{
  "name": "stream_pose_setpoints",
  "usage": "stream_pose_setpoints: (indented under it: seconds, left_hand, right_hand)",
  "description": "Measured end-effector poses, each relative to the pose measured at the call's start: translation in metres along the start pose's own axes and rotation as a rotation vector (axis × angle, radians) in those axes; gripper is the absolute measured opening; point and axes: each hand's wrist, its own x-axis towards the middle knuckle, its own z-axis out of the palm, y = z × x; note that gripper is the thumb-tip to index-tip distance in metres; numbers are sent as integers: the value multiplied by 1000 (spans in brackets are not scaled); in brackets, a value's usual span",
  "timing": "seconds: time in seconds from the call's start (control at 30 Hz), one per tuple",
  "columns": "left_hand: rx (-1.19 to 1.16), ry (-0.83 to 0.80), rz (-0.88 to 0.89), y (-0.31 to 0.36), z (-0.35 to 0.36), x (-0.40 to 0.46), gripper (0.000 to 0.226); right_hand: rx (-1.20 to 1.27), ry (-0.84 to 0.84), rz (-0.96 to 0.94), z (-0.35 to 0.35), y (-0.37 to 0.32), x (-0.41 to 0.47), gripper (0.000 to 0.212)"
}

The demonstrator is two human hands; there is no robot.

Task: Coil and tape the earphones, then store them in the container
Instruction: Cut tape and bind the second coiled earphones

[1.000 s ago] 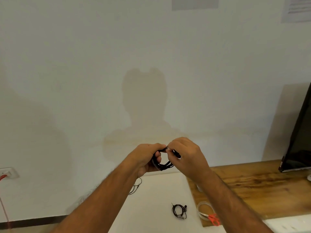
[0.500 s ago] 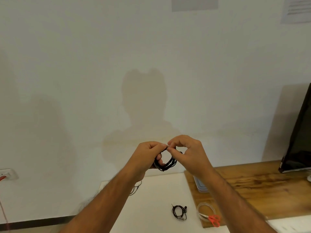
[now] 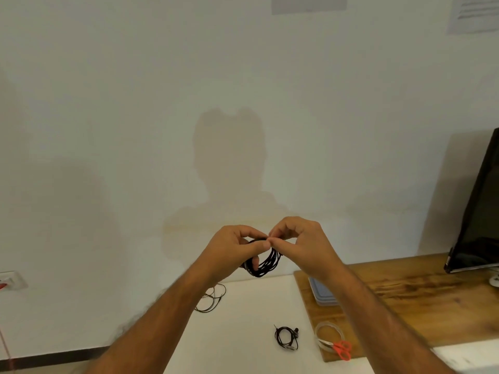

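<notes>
Head view shows the left hand (image 3: 232,249) gripping the coiled earphones (image 3: 263,263), right hand (image 3: 299,244) pinching their top. Best keep the loops tight while taping

- A white bench (image 3: 243,346) stands against a pale wall (image 3: 135,130).
- A wooden board (image 3: 432,306) lies on the right of it.
- A dark monitor (image 3: 480,217) leans at the far right, its lower edge over the board.
- Red-handled scissors (image 3: 340,348) lie at the board's near left corner.
- A white wall socket (image 3: 12,279) sits low at the left, with a red cord (image 3: 5,346) below it.
- Two paper sheets (image 3: 472,13) hang at the top.
</notes>
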Motion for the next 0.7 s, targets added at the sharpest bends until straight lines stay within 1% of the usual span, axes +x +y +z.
stream_pose_setpoints:
  seconds: [0.13, 0.27, 0.4, 0.57, 0.7]
  left_hand:
    - [122, 9, 19, -2, -1, 0, 10]
    - [122, 12, -2, -2, 0, 0, 10]
    - [179, 15, 31, -1, 4, -1, 11]
    - [401, 94, 173, 0, 6, 1, 11]
    - [631, 139, 361, -1, 8, 6, 13]
  right_hand:
    - [47, -55, 67, 0, -1, 0, 5]
    - [135, -98, 114, -1, -2, 0, 7]
    - [99, -105, 127, -3, -2, 2, 15]
    - [122, -79, 158, -1, -3, 4, 18]
    - [292, -122, 281, -1, -2, 6, 20]
